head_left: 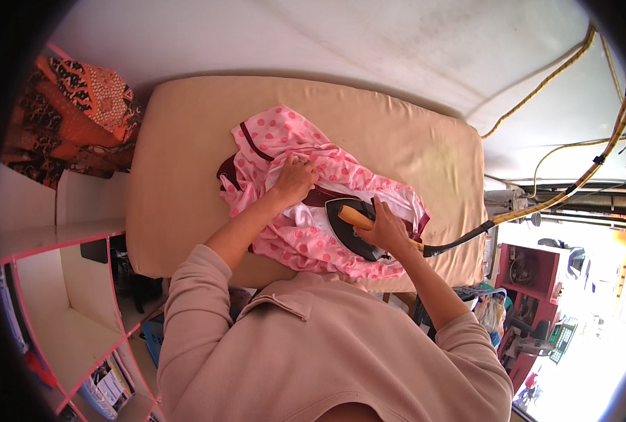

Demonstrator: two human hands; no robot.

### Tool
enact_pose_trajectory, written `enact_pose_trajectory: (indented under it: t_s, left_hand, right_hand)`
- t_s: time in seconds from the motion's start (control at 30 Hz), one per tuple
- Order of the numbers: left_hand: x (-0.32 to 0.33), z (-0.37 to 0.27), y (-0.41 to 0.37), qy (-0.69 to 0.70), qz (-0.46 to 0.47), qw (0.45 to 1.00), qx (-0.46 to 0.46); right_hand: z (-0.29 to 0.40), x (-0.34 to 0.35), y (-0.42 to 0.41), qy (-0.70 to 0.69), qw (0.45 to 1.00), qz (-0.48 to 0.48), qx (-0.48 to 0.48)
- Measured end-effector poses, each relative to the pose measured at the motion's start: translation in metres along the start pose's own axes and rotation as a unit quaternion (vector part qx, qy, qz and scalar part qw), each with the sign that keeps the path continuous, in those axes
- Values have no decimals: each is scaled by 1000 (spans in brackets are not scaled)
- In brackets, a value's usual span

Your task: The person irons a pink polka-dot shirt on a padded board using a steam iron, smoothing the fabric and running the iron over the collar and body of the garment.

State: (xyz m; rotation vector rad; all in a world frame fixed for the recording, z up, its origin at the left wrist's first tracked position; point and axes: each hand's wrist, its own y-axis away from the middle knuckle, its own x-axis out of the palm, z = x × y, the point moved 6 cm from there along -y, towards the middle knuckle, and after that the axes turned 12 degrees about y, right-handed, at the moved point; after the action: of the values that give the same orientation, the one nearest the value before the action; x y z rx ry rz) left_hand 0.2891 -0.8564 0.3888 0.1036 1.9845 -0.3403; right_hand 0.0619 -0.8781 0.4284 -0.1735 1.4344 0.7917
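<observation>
A pink polka-dot garment (291, 124) with dark maroon trim lies bunched on a padded ironing table (186, 121) covered in beige cloth. My right hand (384, 227) is closed around the handle of a black steam iron (350, 235), whose pointed end faces left and away from me. The iron rests on the garment's white inner side and maroon strip. My left hand (296, 181) presses on the cloth just left of the iron, its fingertips on the pink fabric. Whether those fingers pinch any fabric cannot be made out.
A yellow-and-black wrapped hose (553, 203) runs from the iron to the upper right. A wall (344, 42) borders the table's far side. Orange-and-black patterned cloth (101, 100) hangs at left above white shelves with pink edges (83, 240). A basket with clothes (489, 311) stands at lower right.
</observation>
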Motion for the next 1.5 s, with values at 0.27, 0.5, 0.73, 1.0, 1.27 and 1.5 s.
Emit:
enact_pose_trajectory:
  t_s: [0.27,0.5,0.73,1.0,1.27,1.5]
  left_hand:
    - [13,38,-19,235,87,950,-187]
    - [-11,32,-18,109,-96,984,-100]
    - [-37,25,48,96,-90,990,-47]
    - [-71,10,54,64,-169,978,-107]
    - [-6,-59,84,214,-92,973,6]
    - [36,-116,102,169,2,985,39]
  right_hand:
    - [1,-4,-8,-42,999,-20,21]
    - [18,-13,-51,-62,994,-87,19]
    - [1,-18,-60,-58,991,-75,96]
    - [-59,-64,-22,-186,971,-43,142]
    - [-174,-98,-81,-155,967,-95,180]
    - [-247,-96,-102,186,914,-338,123]
